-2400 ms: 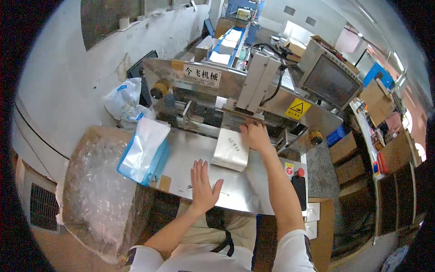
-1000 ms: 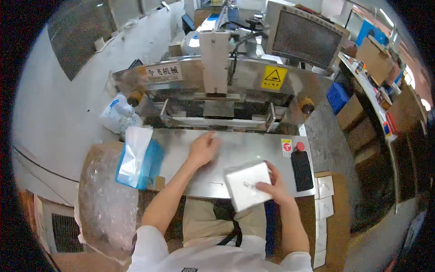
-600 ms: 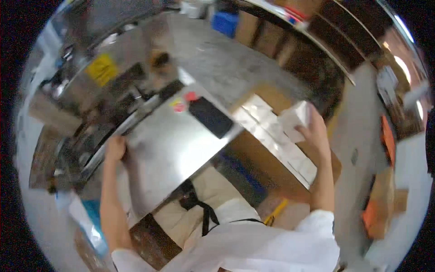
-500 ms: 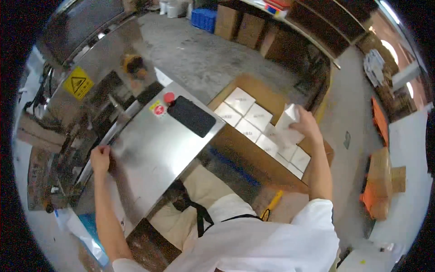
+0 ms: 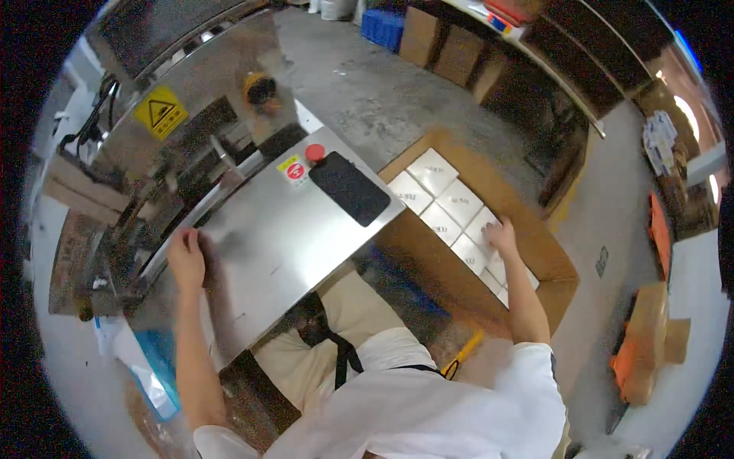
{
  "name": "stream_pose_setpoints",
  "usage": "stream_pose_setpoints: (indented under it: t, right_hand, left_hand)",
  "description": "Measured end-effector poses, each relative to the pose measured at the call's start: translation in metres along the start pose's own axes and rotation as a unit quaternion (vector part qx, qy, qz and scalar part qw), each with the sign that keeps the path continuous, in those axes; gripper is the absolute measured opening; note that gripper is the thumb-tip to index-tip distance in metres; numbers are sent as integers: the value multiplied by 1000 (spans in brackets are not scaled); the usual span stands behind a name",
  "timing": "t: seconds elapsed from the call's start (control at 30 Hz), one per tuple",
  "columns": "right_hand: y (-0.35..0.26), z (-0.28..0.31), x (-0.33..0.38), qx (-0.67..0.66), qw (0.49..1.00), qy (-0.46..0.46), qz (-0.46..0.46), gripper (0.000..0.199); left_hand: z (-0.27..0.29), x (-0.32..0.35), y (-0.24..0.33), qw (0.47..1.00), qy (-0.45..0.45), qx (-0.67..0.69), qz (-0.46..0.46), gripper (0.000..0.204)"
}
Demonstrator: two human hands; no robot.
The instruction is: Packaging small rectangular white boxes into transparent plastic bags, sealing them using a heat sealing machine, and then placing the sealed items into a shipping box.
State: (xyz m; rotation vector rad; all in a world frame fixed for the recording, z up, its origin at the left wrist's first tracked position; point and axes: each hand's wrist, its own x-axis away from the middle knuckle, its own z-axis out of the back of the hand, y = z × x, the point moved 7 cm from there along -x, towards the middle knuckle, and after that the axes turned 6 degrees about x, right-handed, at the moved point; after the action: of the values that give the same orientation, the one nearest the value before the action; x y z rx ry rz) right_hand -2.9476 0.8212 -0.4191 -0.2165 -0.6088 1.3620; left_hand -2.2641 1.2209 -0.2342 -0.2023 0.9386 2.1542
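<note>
Inside an open brown carton (image 5: pixel 562 256) on the right, several small white boxes (image 5: pixel 459 200) lie in close rows, dark print on their tops. My right hand (image 5: pixel 505 241) is down among them, its bent fingers on a white box (image 5: pixel 481 226) that lies level with its neighbours. How far the fingers reach around this box is hidden. At the left, my left hand (image 5: pixel 186 260) rests by the edge of a steel machine table (image 5: pixel 267 260), beside the machine's slot. Its fingers are curled together, and anything in them is hidden.
On the steel table are a red push button (image 5: pixel 314 153), a warning sticker and a black panel (image 5: pixel 349 188). A steel machine housing with a yellow warning sign (image 5: pixel 161 112) rises at the left. Brown cartons (image 5: pixel 420 37) and a blue crate (image 5: pixel 381 29) stand farther back.
My right hand has lowered a raised white box into the carton, among the other boxes. My left hand stays by the table edge, fingers curled. The view has shifted, moving the scene rightward.
</note>
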Motion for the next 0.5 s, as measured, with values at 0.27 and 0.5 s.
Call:
stream_pose_setpoints:
  t: [0.27,0.5]
  right_hand:
    - [-72,9,37,-340,927,-92,131,55]
    - [-140,16,62,-307,918,-100,230,45]
  left_hand:
    - [201,90,24,918,144,336,152,11]
    - [377,292,-222,795,39,-280,536,29]
